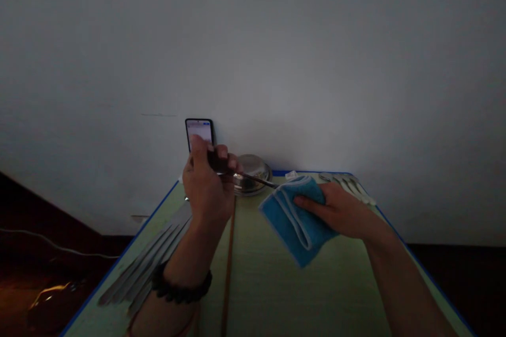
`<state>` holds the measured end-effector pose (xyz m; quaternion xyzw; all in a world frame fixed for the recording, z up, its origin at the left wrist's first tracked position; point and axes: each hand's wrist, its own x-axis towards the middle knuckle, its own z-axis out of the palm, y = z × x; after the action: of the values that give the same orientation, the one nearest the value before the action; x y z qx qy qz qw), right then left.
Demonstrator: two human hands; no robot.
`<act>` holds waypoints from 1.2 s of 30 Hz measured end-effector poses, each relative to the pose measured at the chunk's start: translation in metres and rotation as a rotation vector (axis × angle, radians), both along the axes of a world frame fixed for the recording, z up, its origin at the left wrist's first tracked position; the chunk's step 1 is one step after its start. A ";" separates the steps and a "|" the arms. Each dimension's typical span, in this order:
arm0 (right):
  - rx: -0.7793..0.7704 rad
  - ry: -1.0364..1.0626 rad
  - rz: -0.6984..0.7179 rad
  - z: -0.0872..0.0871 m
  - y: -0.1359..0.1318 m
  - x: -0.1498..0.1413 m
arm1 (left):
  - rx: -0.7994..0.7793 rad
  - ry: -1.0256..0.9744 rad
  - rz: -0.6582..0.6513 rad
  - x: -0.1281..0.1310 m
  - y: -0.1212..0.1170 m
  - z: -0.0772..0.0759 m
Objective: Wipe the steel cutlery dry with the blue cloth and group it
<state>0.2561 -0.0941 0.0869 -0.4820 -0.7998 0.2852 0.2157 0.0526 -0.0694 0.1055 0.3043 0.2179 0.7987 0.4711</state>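
My left hand (207, 184) is closed around the dark handle of a piece of metal cutlery (255, 178), whose thin shaft runs right into a folded blue cloth (294, 216). My right hand (340, 210) grips that cloth, thumb on top, so the cutlery's tip is hidden inside the fold. Both hands hover over a pale green table (264, 284) with a blue edge. A black bead bracelet (179, 289) circles my left wrist.
Several long metal utensils (146, 263) lie in a row at the table's left. More cutlery (350, 185) lies at the far right corner. A steel plate (253, 174) sits at the back, and a lit phone (200, 132) leans against the white wall.
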 end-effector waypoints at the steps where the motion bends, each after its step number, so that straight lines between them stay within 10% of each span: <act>1: 0.015 0.017 0.002 -0.001 0.000 -0.003 | 0.007 -0.012 0.000 0.000 -0.001 0.000; 10: -0.017 0.048 0.085 -0.009 -0.002 -0.023 | -0.057 -0.021 -0.188 0.017 -0.003 -0.009; 36: -0.266 -0.329 0.194 -0.039 0.022 0.002 | 0.001 -0.056 -0.015 -0.024 0.012 -0.002</act>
<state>0.2582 -0.0721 0.0479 -0.4669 -0.8223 0.3251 -0.0113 0.0288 -0.0569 0.1033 0.2837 0.2018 0.8034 0.4831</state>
